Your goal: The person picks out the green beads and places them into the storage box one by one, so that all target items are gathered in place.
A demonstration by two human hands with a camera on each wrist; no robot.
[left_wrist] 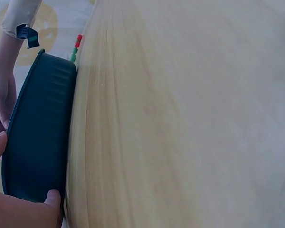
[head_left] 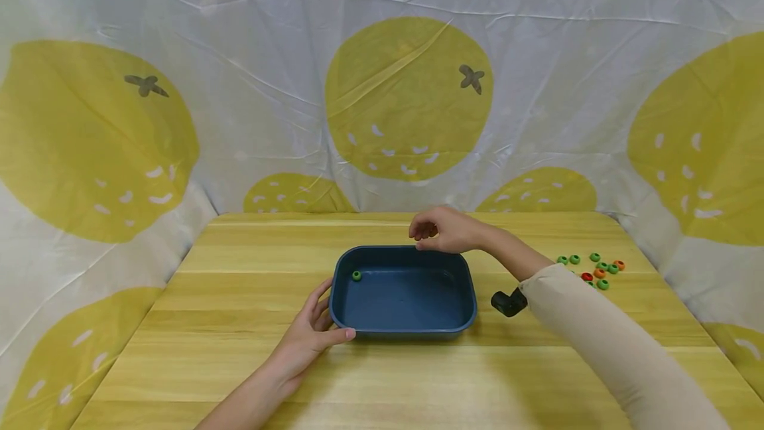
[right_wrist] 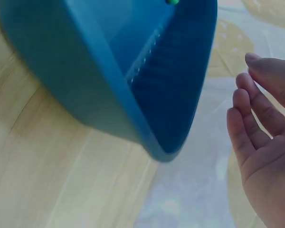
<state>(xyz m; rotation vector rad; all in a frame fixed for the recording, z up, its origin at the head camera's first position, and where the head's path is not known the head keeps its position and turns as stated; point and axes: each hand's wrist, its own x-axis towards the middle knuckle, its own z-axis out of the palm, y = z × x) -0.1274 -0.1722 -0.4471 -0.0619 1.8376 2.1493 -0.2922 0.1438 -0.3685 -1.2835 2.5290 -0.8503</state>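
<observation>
A dark blue rectangular plastic basin stands on the wooden table, with one green bead at its far left inside. My left hand grips the basin's near left corner, thumb at the front wall and fingers along the left side. Over the far rim hovers my right hand, its fingers loosely bent. In the right wrist view, no bead shows between the thumb and fingers of that hand, which is apart from the basin wall.
Several loose green, orange and red beads lie on the table at the right, partly behind the right sleeve. A black device is at the right wrist. A lemon-patterned cloth hangs behind the wooden table.
</observation>
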